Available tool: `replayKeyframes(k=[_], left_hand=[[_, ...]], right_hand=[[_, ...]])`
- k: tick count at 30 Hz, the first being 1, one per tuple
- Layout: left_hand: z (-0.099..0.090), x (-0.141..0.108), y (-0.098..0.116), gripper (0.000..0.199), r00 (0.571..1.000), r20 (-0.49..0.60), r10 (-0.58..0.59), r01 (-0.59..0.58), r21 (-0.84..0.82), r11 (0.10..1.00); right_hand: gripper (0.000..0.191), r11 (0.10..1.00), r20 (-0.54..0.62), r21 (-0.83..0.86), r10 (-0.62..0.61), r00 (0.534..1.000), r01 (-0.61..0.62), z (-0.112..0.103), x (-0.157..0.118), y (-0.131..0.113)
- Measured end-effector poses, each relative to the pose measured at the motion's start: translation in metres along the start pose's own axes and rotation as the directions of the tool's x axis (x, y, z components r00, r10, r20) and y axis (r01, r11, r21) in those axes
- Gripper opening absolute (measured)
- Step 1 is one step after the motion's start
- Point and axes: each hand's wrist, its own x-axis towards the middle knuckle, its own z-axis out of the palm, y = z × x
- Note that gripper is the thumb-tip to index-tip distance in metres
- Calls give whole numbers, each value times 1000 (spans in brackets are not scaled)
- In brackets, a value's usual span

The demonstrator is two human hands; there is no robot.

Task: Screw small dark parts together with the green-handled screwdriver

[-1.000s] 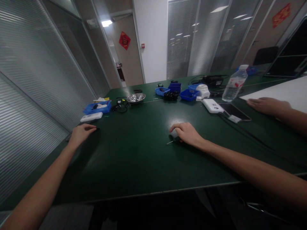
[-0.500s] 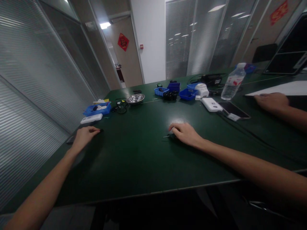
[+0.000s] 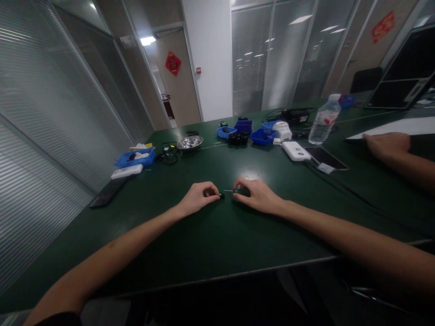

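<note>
Between the thumb and fingers of my left hand (image 3: 200,197) is a small black part with a bit of green (image 3: 222,195); its kind is too small to make out. My right hand (image 3: 256,194) is closed around the dark handle of a screwdriver (image 3: 242,192). The thin metal shaft points left, its tip close to the small part; whether they touch I cannot tell. Both hands are low over the middle of the green table (image 3: 190,253).
Along the back stand a metal bowl (image 3: 190,143), blue trays (image 3: 263,136), black parts (image 3: 239,138) and a water bottle (image 3: 324,120). White power banks (image 3: 295,151) (image 3: 127,172) and phones (image 3: 108,192) lie at both sides. Another person's hand (image 3: 389,146) rests at the right.
My left hand has swung from the table's left side to the middle, carrying the small dark part up to the screwdriver. My right hand has stayed nearly in place, the screwdriver now more visible.
</note>
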Motion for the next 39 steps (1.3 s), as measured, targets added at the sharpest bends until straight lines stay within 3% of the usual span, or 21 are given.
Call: replayKeyframes(k=[5, 8, 13, 25, 32, 39], left_hand=[[15, 4, 10, 31, 1000, -21, 10, -11, -55, 998], [15, 1, 9, 34, 999, -40, 23, -23, -14, 1000], [15, 0, 9, 20, 998, -30, 60, -56, 108, 993], [13, -2, 13, 24, 995, -47, 88, -86, 36, 996], [14, -2, 11, 23, 992, -90, 85, -85, 4, 996], [14, -1, 11, 20, 995, -38, 95, -96, -31, 995]], right_hand=[[23, 999, -18, 35, -14, 1000, 15, -3, -1, -3], [20, 999, -14, 51, -12, 1000, 13, -6, -2, -4], [16, 999, 34, 36, -4, 999, 3, -8, -2, -5], [23, 1000, 36, -4, -29, 999, 29, -1, -2, 2], [20, 989, 38, -35, -139, 990, 140, 0, -5, 1], [24, 969, 59, -63, -236, 970, 240, 7, -7, -4]])
